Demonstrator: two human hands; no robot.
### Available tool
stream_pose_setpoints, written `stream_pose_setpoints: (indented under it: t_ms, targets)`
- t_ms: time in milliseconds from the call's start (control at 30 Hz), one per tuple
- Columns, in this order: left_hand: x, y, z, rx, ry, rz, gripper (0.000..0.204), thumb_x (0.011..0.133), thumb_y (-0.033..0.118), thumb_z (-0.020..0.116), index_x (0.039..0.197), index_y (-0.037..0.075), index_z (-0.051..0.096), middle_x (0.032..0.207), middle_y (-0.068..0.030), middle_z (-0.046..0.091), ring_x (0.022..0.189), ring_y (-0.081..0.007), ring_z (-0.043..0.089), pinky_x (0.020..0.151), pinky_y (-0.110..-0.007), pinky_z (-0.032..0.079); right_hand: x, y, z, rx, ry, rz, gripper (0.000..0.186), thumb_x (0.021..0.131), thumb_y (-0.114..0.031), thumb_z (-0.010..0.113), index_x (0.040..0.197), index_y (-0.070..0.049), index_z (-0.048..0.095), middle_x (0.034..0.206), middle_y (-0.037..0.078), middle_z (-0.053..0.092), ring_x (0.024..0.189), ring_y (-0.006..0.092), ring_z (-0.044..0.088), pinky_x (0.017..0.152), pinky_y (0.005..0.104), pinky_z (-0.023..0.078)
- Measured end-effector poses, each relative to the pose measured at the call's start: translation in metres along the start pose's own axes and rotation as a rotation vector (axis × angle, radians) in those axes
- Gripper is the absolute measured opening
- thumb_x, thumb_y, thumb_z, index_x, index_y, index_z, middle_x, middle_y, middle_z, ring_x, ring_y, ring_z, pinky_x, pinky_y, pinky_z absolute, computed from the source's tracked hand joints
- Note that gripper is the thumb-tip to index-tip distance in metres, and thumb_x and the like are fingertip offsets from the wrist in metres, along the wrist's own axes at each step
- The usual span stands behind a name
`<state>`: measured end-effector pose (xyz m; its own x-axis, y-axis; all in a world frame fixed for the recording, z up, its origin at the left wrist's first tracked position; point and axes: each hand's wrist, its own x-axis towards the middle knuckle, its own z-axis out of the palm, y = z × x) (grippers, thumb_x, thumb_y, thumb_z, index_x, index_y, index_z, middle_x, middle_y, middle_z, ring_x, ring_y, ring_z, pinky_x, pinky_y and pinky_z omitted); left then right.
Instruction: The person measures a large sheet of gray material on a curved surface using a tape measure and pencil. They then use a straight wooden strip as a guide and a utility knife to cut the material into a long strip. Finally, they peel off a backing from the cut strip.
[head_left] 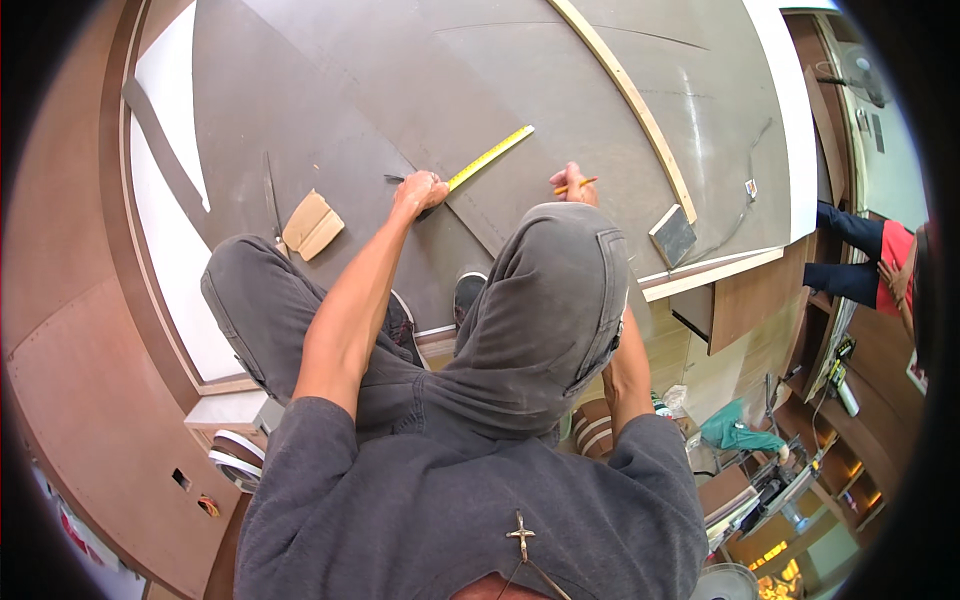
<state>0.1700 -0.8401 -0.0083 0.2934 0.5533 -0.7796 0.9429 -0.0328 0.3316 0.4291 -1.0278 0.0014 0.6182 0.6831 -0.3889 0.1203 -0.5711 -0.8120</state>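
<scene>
My left hand [421, 191] grips a tape measure, its dark case mostly hidden under the fingers, with the yellow blade [490, 157] drawn out toward the upper right across a large grey-brown board [300, 80]. My right hand [573, 186], just beyond my right knee, has a yellow pencil [584, 183] between its fingers. A folded piece of tan cardboard [312, 224] and a thin metal strip [271, 194] lie left of my left hand. A long pale wooden batten [634, 100] lies to the right, by a small dark block [672, 236].
Brown cabinet panels [70, 380] line the left, with tape rolls [237, 457] near my left elbow. At right stands a person in red top and dark trousers [897, 270]. A green cloth [735, 433], tools and shelving [850, 480] fill the lower right, below the board's edge.
</scene>
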Motion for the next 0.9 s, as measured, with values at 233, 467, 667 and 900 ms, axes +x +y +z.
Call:
stream_pose_setpoints:
  t_ms: [233,467,667,900]
  targets:
    - [-0.006,-0.021,-0.001,0.017,-0.013,-0.054,0.034,0.081,0.028,0.057,0.106,0.012,0.075,0.118,-0.0151,0.072,0.112,-0.0361,0.067,0.094,-0.044,0.052,0.049,-0.061,0.013,0.129,-0.129,-0.152,0.043,0.103,-0.042,0.053,0.094,-0.001,0.066,0.075,0.006,0.067,0.068,0.0113,0.063,0.061,0.0266,0.049]
    - [0.000,-0.011,0.003,0.008,-0.002,-0.040,0.034,0.082,0.024,0.057,0.105,0.007,0.075,0.118,-0.0179,0.072,0.112,-0.0363,0.068,0.094,-0.046,0.053,0.092,-0.093,0.045,-0.054,-0.353,-0.316,0.031,0.095,-0.033,0.070,0.090,-0.003,0.064,0.075,0.003,0.067,0.071,0.0107,0.063,0.065,0.0281,0.051]
    - [0.003,-0.011,0.002,0.028,-0.004,-0.083,0.038,0.080,0.024,0.056,0.112,0.012,0.075,0.117,-0.0164,0.072,0.110,-0.0362,0.068,0.091,-0.045,0.054,0.111,-0.092,0.077,-0.346,-0.491,-0.425,0.040,0.095,-0.043,0.067,0.086,-0.005,0.059,0.070,0.006,0.066,0.067,0.0187,0.062,0.065,0.0361,0.049]
    - [0.003,-0.013,0.003,0.019,-0.001,-0.066,0.041,0.081,0.027,0.061,0.112,0.003,0.074,0.118,-0.0207,0.072,0.112,-0.0348,0.069,0.093,-0.045,0.054,0.128,-0.077,0.087,-0.420,-0.574,-0.474,0.037,0.096,-0.040,0.065,0.084,-0.006,0.058,0.071,0.008,0.067,0.067,0.0205,0.063,0.065,0.0377,0.049]
